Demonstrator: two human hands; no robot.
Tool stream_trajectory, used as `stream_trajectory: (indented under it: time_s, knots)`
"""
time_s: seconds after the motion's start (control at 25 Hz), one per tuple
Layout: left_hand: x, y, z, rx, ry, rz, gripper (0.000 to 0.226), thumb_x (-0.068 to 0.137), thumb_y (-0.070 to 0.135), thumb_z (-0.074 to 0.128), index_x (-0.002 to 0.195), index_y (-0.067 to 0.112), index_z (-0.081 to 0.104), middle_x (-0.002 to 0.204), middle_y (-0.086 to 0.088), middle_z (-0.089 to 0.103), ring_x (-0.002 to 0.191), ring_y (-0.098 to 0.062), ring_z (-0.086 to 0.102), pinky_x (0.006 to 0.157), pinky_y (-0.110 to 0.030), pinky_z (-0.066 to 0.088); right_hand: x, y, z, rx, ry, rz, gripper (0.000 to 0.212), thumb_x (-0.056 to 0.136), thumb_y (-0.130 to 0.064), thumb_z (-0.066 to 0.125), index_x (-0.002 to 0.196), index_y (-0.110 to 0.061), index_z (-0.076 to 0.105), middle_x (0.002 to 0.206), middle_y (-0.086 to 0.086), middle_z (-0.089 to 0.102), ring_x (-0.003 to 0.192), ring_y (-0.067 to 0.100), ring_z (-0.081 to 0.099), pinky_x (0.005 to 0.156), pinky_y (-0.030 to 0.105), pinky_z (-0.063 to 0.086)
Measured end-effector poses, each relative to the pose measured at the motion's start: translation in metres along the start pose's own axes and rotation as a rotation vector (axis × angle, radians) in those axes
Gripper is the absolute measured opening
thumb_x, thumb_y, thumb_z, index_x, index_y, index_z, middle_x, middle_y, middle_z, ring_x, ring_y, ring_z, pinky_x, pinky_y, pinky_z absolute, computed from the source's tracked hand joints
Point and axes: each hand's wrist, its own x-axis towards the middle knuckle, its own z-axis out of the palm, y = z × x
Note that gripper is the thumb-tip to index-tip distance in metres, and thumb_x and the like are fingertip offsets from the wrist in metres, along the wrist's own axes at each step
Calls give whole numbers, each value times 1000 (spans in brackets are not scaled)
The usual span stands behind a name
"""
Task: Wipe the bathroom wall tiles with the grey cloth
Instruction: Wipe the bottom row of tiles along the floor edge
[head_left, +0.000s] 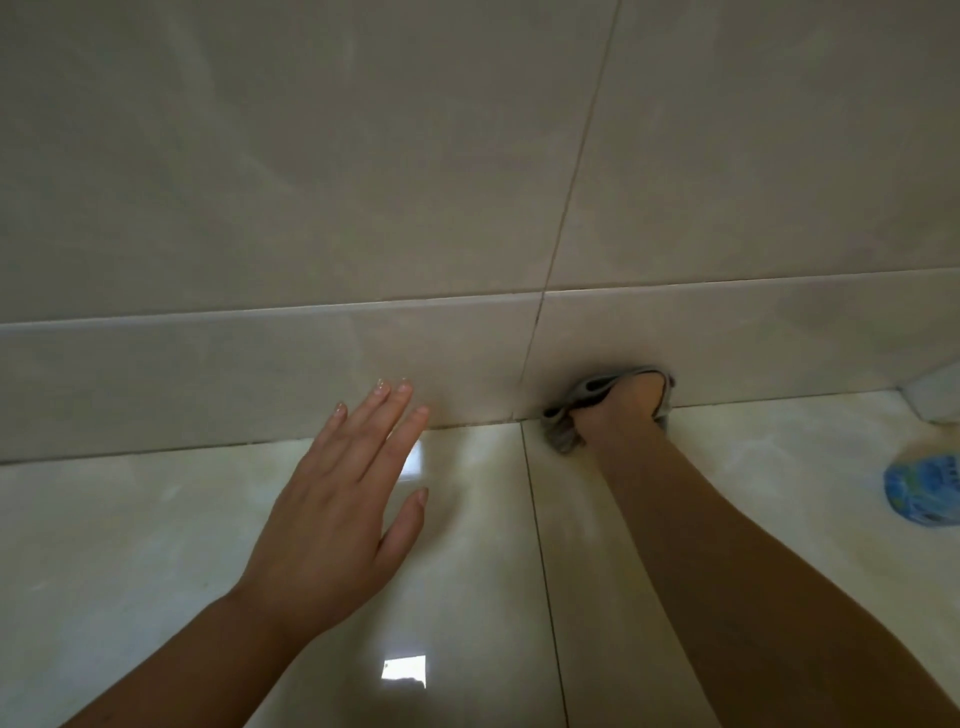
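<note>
I'm wiping the skirting tile (727, 338): right hand (623, 410) clutches the grey cloth (563, 434) (left hand (332, 514) splayed, empty); next, sweep sideways.

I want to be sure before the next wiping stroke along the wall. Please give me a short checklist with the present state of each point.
1. Grey cloth is in the right hand: ok, the grip is closed on it.
2. Cloth pressed on the low skirting tile: ok, at the joint with the floor.
3. Left hand out of the cloth's way: ok, open, left of the cloth.
4. Blue object away from the stroke: ok, far right.
5. Cloth damp or clean: cannot tell.
</note>
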Motion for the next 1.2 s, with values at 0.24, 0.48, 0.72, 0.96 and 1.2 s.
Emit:
stream_trajectory:
  time_s: [0.24,0.48,0.72,0.96,1.2]
  knots:
    - [-30,-16,-5,31,-4,-67,61,96,39,41,151,15,34,160,-3,28,150,-16,17,123,-35,11,-34,63,22,-123,-188,186,49,101,-32,25,145,-12,36,148,14,38,133,33,40,108,39,36]
    - [-35,-17,-9,30,-45,-59,61,96,41,41,151,15,35,159,-4,31,150,-15,19,122,-36,13,-46,92,21,-190,-394,477,46,100,-26,32,140,-13,50,139,15,53,126,34,48,105,48,36]
    - [-34,13,-39,-97,-18,-111,59,100,49,32,152,21,32,160,6,23,149,-3,11,121,-22,7,-100,65,-25,-148,-831,546,53,97,-33,33,126,1,61,126,24,61,115,39,57,94,46,47]
    - [-10,76,-61,-998,131,-880,58,97,58,40,147,29,41,153,7,38,140,-14,37,117,-35,27,-154,-5,-72,-182,-1047,455,62,85,-32,58,142,-10,47,144,18,47,127,38,51,111,54,34]
    - [9,132,-78,-1940,-209,-1093,35,94,35,59,117,10,67,105,-12,74,86,-24,72,69,-35,60,-171,-66,-116,-287,-970,429,54,97,-39,39,135,-4,54,142,24,48,130,41,47,111,55,34]
